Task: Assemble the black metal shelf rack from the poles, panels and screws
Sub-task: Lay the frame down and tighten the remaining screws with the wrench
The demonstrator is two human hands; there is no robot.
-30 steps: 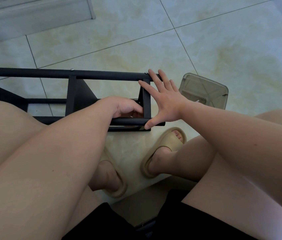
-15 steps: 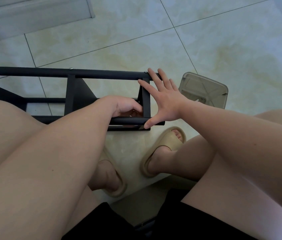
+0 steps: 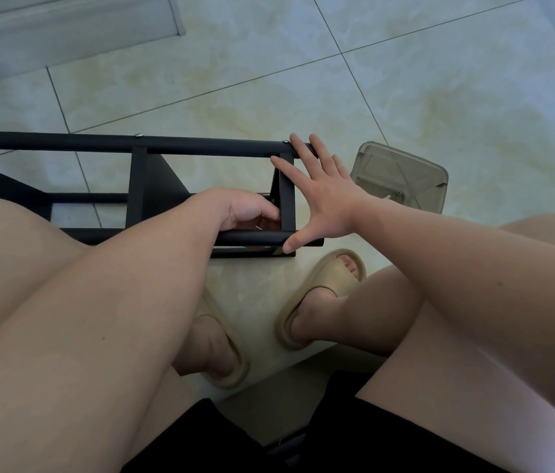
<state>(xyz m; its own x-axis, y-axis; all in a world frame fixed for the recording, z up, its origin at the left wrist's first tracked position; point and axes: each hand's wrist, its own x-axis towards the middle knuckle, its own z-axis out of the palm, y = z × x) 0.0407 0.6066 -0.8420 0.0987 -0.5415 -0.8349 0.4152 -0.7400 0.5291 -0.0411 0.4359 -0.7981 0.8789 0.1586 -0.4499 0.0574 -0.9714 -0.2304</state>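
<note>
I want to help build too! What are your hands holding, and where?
Right hand presses flat on the rack's end panel; left hand curls inside, contents hidden.

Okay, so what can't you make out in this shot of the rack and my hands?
1. Head view: whatever the left hand works on; its curled fingers and the near pole hide it.
2. Head view: the rack beyond the left picture edge, also covered by the left thigh.
3. Head view: contents of the clear box; too small to tell.
</note>
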